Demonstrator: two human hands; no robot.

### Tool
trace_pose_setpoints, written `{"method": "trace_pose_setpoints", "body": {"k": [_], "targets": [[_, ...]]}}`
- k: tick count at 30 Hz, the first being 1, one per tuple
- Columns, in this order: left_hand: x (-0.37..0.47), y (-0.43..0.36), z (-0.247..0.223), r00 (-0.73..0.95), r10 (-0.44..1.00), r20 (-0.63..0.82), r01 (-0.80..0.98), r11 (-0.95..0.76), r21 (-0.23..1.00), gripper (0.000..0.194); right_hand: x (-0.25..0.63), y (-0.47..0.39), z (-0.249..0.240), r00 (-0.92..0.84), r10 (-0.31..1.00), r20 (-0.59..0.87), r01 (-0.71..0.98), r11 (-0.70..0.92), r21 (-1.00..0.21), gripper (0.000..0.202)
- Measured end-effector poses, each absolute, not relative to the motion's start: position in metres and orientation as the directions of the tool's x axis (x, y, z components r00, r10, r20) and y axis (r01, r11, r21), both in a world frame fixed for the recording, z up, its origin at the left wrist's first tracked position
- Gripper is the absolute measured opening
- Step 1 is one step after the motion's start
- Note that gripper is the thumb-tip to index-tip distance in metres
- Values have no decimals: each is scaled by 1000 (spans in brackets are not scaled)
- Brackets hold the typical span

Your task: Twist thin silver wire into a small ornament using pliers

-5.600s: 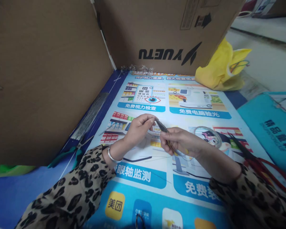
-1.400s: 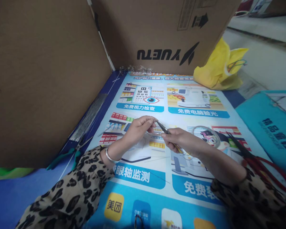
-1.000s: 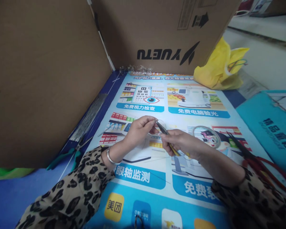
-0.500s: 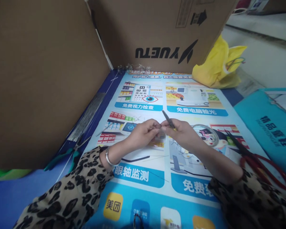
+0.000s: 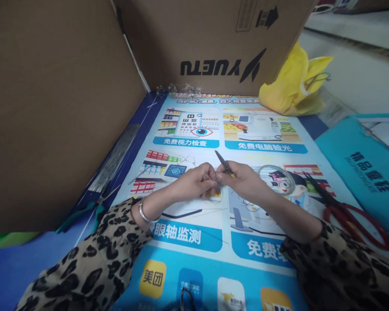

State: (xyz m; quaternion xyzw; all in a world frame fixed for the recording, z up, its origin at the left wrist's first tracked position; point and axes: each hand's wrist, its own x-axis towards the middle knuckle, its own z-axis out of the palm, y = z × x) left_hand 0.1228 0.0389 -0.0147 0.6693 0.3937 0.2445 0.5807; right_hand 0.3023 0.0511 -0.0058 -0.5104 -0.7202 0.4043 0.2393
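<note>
My left hand (image 5: pixel 197 180) is closed in a pinch near the middle of the poster sheet. A small, thin, wire-like piece (image 5: pixel 218 181) is between its fingertips and those of my right hand, mostly hidden by them. My right hand (image 5: pixel 243 177) is closed around a slim dark pointed tool (image 5: pixel 223 161) with a bit of yellow by the palm; its tip points up and left, away from me. Whether it is scissors or pliers I cannot tell. The hands nearly touch. Loose thin wires (image 5: pixel 210 211) lie on the printed poster sheet (image 5: pixel 194 255) below them.
Green-handled pliers (image 5: pixel 99 207) and a bundle of silver wires (image 5: pixel 115 157) lie left. Large red-handled scissors (image 5: pixel 350 216) rest right, near a turquoise box (image 5: pixel 353 151). A yellow bag (image 5: pixel 288 90) sits behind. Cardboard walls (image 5: pixel 214 39) rise at back and left. Small clear wire pieces (image 5: pixel 184 90) lie along the back.
The view has shifted slightly. The fingers have changed their grip on the small piece, and the dark tool is tilted a little further left in my right hand.
</note>
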Motion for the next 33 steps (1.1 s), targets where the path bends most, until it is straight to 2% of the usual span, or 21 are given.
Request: {"method": "trace_pose_setpoints", "body": {"k": [5, 12, 16, 19, 22, 28, 33], "targets": [[124, 36, -10, 498, 862, -94, 344, -97, 934, 22, 301, 51, -5, -383, 922, -59, 555, 179, -813, 9], [126, 35, -3, 389, 921, 34, 528, -253, 811, 25, 298, 47, -1, -410, 910, -61, 521, 179, -835, 9], [123, 34, -3, 289, 934, 210, 497, -333, 801, 24, 298, 45, -2, -393, 918, -42, 396, 128, -909, 19], [121, 35, -4, 157, 937, 313, 450, -350, 822, 22, 299, 42, -1, -395, 905, -161, 319, -29, -947, 32], [119, 36, -5, 67, 941, 331, 398, -330, 856, 20, 300, 37, 4, -459, 843, -281, 310, -144, -940, 40], [118, 38, -9, -11, 931, 366, 349, -339, 874, 18, 308, 30, 8, -611, 735, -293, 343, -88, -935, 41], [118, 36, -8, 19, 912, 409, 472, -369, 801, 17, 308, 28, 7, -653, 702, -283, 274, -129, -953, 40]]}}
